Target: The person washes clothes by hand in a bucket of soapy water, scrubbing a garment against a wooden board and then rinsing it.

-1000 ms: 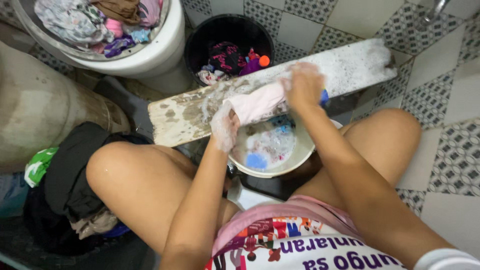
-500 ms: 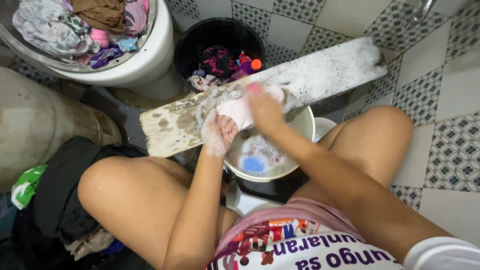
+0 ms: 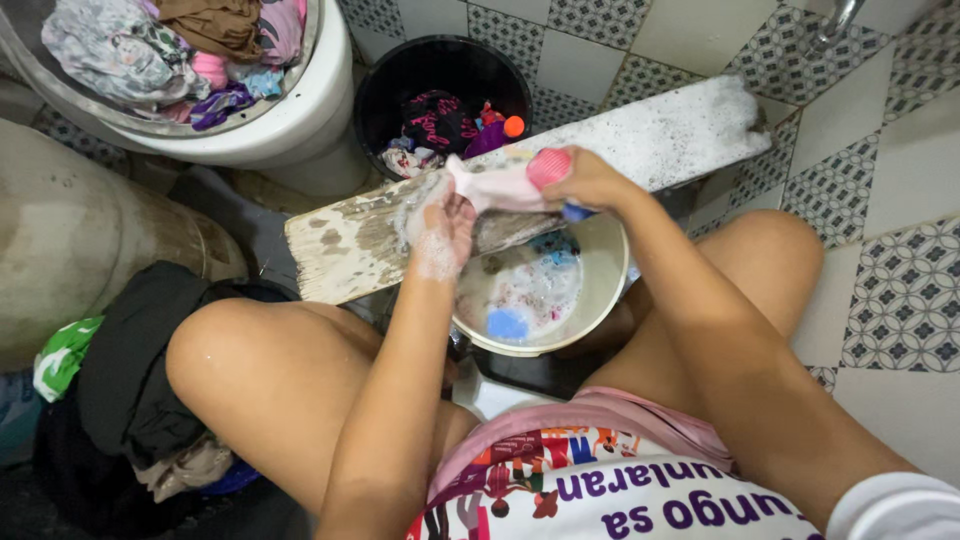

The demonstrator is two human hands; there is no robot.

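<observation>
A soapy pink cloth (image 3: 495, 185) lies on a long wooden washboard plank (image 3: 680, 135) that spans a white basin (image 3: 605, 300) of sudsy water. My left hand (image 3: 440, 225), covered in foam, presses the left end of the cloth against the plank. My right hand (image 3: 585, 180) grips a pink-headed scrub brush (image 3: 548, 168) with a blue part and holds it on the right end of the cloth.
A black bucket (image 3: 375, 95) with dark clothes stands behind the plank. A large white tub (image 3: 300, 130) full of mixed laundry sits at the top left. Dark clothes (image 3: 130, 380) are piled at my left knee. Patterned floor tiles lie to the right.
My right hand has drawn the brush along the pink cloth, first toward the left hand and now back out to the right. The left hand stays on the cloth.
</observation>
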